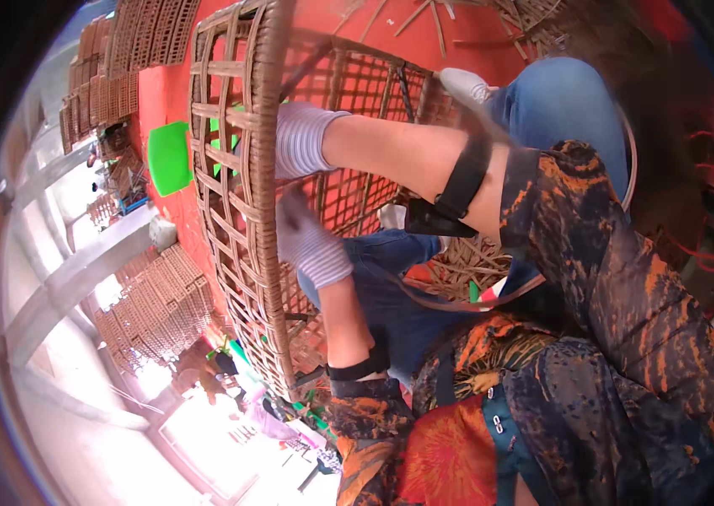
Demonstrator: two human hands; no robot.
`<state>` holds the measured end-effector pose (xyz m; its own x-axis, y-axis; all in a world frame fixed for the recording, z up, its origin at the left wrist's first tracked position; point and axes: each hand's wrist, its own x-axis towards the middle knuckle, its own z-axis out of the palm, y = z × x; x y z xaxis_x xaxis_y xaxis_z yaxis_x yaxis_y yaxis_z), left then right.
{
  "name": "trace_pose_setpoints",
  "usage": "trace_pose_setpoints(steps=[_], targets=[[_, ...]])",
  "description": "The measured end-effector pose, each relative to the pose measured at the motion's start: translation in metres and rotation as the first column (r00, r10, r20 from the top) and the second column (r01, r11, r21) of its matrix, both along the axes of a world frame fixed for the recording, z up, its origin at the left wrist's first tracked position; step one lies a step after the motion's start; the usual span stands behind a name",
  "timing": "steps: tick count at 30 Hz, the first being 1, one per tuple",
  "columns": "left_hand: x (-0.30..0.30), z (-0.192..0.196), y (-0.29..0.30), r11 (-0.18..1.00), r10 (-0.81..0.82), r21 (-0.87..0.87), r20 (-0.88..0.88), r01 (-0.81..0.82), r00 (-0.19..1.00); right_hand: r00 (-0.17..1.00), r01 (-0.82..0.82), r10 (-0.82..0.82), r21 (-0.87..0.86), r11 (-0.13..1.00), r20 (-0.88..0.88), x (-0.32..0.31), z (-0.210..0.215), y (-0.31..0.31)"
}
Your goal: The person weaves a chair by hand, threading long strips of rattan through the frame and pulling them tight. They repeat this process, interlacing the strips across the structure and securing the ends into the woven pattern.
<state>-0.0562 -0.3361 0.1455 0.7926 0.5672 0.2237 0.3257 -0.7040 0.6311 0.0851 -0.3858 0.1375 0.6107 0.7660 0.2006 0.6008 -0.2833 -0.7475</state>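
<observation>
A tall brown woven wicker basket (239, 198), its sides an open lattice, stands tilted in front of me, between my legs. My right hand (302, 139), in a white-and-purple striped glove, reaches inside the basket frame. Its fingers are hidden behind the thick wrapped edge. Below it, my left hand (315, 244), in a matching glove, is close against the same edge from the inner side. Its fingers are blurred and partly covered, so their grip does not show. A dark strap circles each forearm.
Woven panels (155, 312) stand stacked on the left, with more panels (150, 34) at the top left. A bright green piece (170, 158) lies on the red floor (167, 93). Cut strips (462, 261) are scattered beside my legs. Red cord (711, 244) lies at the right.
</observation>
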Motion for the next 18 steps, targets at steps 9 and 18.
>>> trace_pose_setpoints(steps=[9, 18], targets=[[0.038, -0.018, 0.022, 0.992, 0.124, -0.015, 0.286, -0.125, 0.95, 0.955, 0.272, -0.291, 0.537, 0.798, -0.051, 0.055, -0.105, 0.084], [0.03, 0.006, 0.04, 0.92, 0.351, -0.22, 0.093, -0.325, 0.932, 0.969, 0.118, -0.097, 0.079, 0.99, -0.226, -0.02, 0.029, -0.031]])
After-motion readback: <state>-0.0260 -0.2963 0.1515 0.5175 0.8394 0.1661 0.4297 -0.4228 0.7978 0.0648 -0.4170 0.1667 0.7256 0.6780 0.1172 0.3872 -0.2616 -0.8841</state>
